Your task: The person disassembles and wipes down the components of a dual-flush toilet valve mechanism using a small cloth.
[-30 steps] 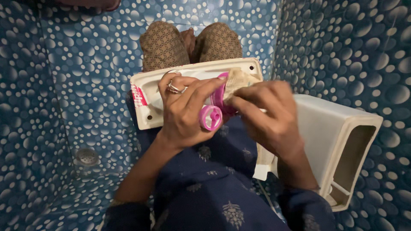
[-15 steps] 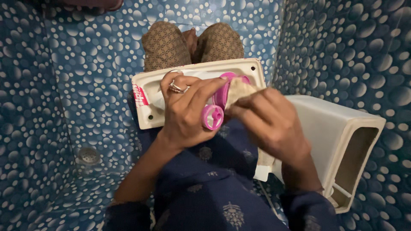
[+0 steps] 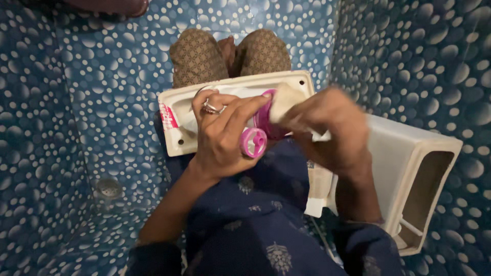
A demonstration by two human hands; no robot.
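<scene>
My left hand (image 3: pixel 222 135), with a ring on one finger, grips a pink plastic part (image 3: pixel 254 141) that has a round end facing me. My right hand (image 3: pixel 327 128) is blurred and holds a pale beige piece (image 3: pixel 284 101) pressed against the upper side of the pink part. Both hands work over a white rectangular plastic lid (image 3: pixel 176 143) that lies open side up across my lap. My knees in brown patterned cloth (image 3: pixel 230 53) show beyond it.
A white plastic tank (image 3: pixel 414 179) lies on its side at my right, its open end facing lower right. The floor and walls are blue tiles with white dots, with a round floor drain (image 3: pixel 109 188) at left. A dark reddish object (image 3: pixel 115 6) sits at top left.
My right hand has moved up and right with the beige piece, rubbing along the pink part. My left hand has kept its grip and shifted slightly.
</scene>
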